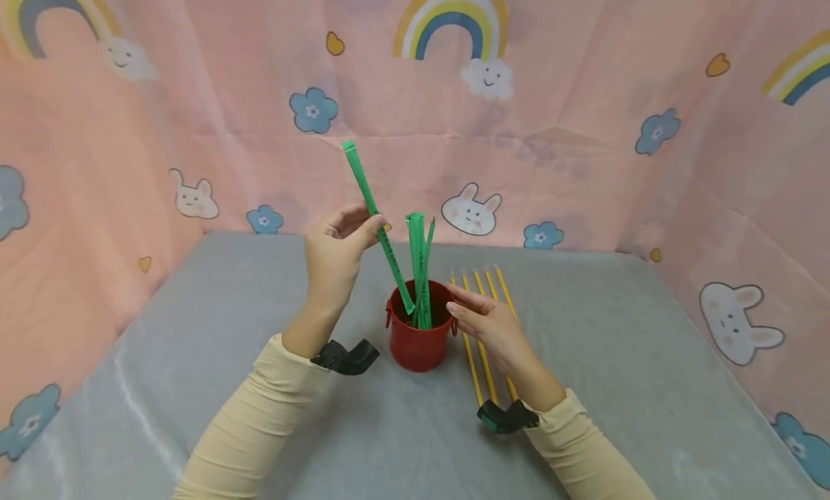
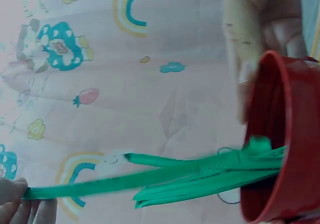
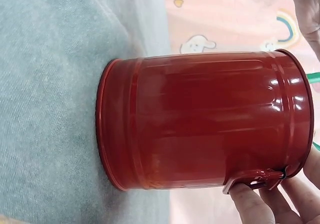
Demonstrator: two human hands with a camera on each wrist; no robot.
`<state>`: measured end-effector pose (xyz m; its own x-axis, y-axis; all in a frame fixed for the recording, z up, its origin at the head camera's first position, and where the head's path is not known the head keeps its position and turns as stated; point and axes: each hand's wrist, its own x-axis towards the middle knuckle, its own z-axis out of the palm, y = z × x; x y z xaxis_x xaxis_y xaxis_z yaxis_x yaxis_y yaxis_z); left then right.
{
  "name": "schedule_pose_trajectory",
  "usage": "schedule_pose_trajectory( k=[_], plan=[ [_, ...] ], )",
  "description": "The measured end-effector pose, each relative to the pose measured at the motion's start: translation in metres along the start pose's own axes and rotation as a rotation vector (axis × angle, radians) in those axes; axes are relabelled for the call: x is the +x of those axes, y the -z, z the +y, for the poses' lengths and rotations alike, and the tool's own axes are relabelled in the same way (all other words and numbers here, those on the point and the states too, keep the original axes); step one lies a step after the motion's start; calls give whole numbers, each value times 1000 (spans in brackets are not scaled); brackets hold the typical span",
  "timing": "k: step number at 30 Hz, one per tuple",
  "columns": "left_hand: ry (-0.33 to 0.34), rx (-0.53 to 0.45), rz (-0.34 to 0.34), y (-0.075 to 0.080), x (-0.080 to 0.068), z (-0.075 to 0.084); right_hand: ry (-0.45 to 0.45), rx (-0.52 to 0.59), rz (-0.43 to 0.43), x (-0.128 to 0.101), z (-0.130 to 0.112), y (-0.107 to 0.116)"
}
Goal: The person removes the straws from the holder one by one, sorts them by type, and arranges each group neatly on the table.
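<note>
A small red bucket stands on the grey table with several green straws upright in it. My left hand pinches one long green straw near its middle, its lower end inside the bucket and its top leaning up to the left. In the left wrist view the pinched straw runs from my fingertips into the bucket mouth. My right hand rests with straight fingers against the bucket's right side by its handle lug. The bucket fills the right wrist view.
Several yellow straws lie side by side on the grey cloth right of the bucket, partly under my right hand. Pink patterned fabric walls the table at the back and both sides.
</note>
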<state>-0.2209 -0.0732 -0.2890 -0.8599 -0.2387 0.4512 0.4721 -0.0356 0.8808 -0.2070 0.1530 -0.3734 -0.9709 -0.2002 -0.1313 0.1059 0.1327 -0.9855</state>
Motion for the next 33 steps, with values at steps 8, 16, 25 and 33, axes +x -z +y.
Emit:
schedule_pose_trajectory(
  k=[8,16,25,33],
  plan=[
    [34,-48,11,17,11,6,1,2,0,1,-1,0],
    [153,-35,-44,37,19,-5,-2,10,-5,2,1,1],
    [397,24,-177,49,27,-27,-4,20,-1,0,3,2],
    [601,111,-265,57,29,-54,3,17,-17,1,1,1]
  ],
)
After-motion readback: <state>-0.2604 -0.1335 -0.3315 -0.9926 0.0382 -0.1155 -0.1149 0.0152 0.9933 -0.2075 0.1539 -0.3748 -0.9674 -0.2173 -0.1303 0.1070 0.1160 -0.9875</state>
